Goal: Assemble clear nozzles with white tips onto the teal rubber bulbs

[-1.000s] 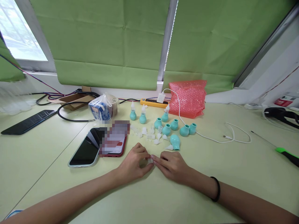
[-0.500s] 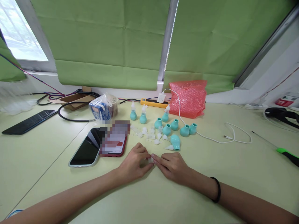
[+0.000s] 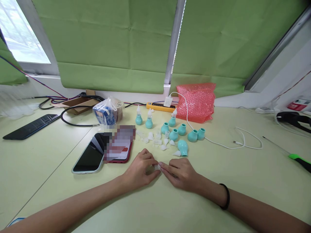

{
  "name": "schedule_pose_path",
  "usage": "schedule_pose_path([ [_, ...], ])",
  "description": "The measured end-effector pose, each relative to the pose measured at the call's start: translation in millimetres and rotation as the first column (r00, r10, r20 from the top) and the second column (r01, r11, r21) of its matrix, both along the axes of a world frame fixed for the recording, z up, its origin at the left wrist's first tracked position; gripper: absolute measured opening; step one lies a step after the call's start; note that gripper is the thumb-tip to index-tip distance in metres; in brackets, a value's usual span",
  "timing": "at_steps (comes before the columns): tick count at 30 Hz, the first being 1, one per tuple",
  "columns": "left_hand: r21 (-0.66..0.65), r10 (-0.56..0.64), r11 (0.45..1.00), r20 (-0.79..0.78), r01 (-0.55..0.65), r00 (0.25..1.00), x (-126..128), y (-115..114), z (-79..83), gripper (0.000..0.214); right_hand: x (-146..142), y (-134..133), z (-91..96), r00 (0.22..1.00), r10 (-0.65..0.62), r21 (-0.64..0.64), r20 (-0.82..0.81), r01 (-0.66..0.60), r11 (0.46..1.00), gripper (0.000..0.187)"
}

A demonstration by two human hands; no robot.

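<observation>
One translucent piece (image 3: 156, 167) is being pinched by left hand (image 3: 139, 169) and right hand (image 3: 182, 173), seemingly for adjusting; the next move is needing steadiness.

Tabletop (image 3: 243, 174) was softly, evenly lit.
Window (image 3: 26, 32) burned nearly white; forearms (image 3: 89, 199) cast faint shadows; pixelation hid part of red-cased phone (image 3: 120, 147).

Left hand (image 3: 139, 169) holds a small translucent piece (image 3: 156, 167); right hand (image 3: 182, 173) touches its end; turquoise bulbs (image 3: 183, 147) rest beyond
</observation>
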State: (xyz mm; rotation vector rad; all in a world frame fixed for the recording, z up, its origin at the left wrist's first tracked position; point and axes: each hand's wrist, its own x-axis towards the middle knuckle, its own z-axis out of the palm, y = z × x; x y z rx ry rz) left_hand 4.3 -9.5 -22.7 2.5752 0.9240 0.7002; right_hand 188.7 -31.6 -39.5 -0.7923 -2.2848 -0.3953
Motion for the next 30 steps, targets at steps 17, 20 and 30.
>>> schedule_pose_path([
  [17,0.010,0.008,1.000,-0.008,-0.008,1.000,0.1,-0.2,-1.5,0.012,-2.6,-1.0,6.6,0.995,0.038,0.033,0.094,-0.042,0.999,0.014],
  [20,0.009,0.002,1.000,0.002,-0.002,1.000,-0.2,-1.4,-1.5,0.012,-3.0,-1.2,6.3,0.997,0.043,-0.011,0.068,-0.043,0.999,0.015],
  [30,0.016,-0.012,1.000,0.014,0.012,1.000,0.7,1.1,-2.4,0.011,-2.6,-0.4,1.2,0.980,0.110,-0.149,-0.168,-0.135,0.980,0.019],
])
